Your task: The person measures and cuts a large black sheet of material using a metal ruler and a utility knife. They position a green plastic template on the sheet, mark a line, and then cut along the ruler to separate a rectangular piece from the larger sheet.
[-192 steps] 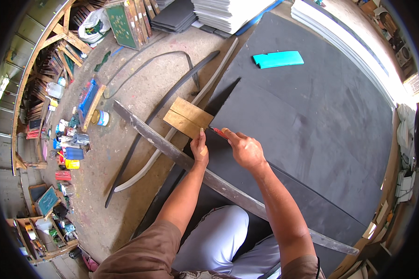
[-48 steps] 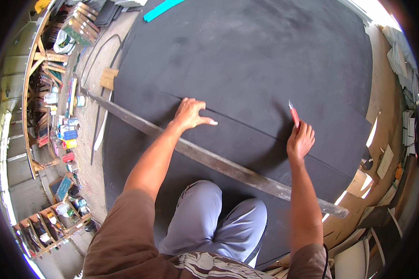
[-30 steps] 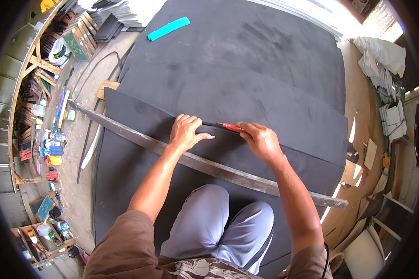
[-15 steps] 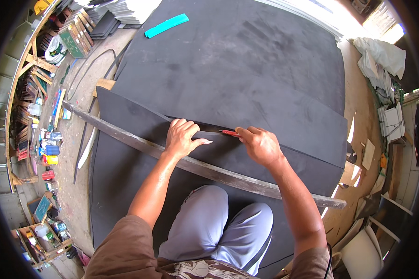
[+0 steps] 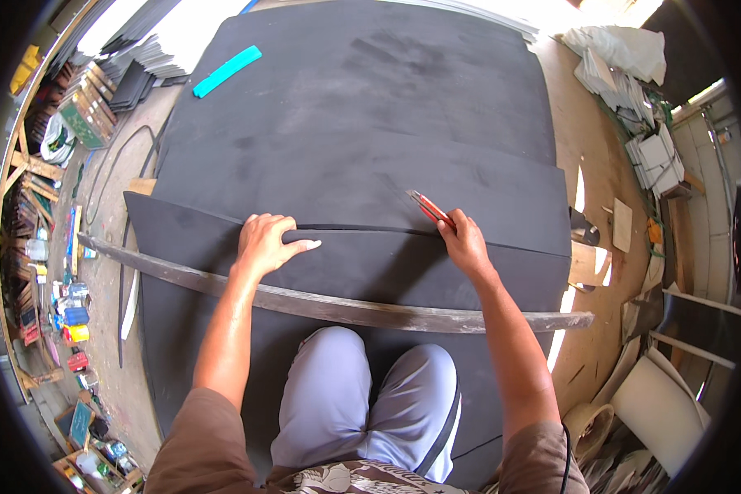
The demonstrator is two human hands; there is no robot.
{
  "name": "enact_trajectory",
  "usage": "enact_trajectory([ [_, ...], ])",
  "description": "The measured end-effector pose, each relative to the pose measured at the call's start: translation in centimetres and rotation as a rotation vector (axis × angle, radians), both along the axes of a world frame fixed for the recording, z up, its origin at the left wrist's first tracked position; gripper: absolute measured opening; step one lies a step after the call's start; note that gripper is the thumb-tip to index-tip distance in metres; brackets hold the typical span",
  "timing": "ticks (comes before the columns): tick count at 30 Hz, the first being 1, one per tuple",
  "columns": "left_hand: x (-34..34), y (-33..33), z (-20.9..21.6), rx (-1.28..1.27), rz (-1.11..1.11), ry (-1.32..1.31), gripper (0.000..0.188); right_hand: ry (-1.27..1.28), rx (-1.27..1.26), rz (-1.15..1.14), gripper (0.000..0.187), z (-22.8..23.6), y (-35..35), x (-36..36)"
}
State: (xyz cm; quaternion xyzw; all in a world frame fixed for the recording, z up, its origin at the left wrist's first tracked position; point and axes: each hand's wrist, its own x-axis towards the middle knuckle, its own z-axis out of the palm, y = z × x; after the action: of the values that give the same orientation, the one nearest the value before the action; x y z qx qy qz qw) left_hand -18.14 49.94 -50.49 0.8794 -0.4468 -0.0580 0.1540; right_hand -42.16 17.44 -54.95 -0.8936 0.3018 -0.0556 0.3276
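Observation:
A large black foam-like sheet (image 5: 370,115) spreads in front of me, with a long slit across its near part. My left hand (image 5: 263,245) grips the black strip (image 5: 379,262) on the near side of this slit, fingers over its edge and thumb stretched to the right. Further right, my right hand (image 5: 466,240) holds a red utility knife (image 5: 428,207), its blade tipped up and to the left above the sheet. Nearer my knees, a long dark wooden straightedge (image 5: 346,308) lies across the black material, touched by neither hand.
A turquoise strip (image 5: 227,72) rests on the sheet's far left. Paint cans and bottles (image 5: 76,316) line the floor at left, beside a wooden rack. Stacked boards (image 5: 90,107) stand at the far left. White bags and sheets (image 5: 617,62) are piled at the far right.
My right hand has drawn the knife away from the slit and tilted it upward, farther from my left hand. The left hand keeps its hold on the strip. The whole view has shifted.

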Motion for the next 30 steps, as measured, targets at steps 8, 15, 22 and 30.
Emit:
enact_trajectory([
  [8,-4.4,-12.2,-4.9,0.34,-0.186,0.225,0.08,-0.059,0.219,-0.244,0.019,0.5,-0.8,-6.0],
  [15,-6.6,-12.0,-5.2,0.209,-0.133,0.219,0.061,0.021,0.02,-0.059,0.016,3.8,-2.4,-9.3],
  [22,-10.2,-8.7,-1.9,-0.09,-0.096,0.096,0.045,-0.093,-0.173,0.14,0.019,7.6,-2.0,-9.8],
  [30,-11.8,-7.6,-0.5,-0.201,-0.084,0.024,0.036,-0.197,-0.39,0.347,0.035,9.6,0.1,-9.4],
])
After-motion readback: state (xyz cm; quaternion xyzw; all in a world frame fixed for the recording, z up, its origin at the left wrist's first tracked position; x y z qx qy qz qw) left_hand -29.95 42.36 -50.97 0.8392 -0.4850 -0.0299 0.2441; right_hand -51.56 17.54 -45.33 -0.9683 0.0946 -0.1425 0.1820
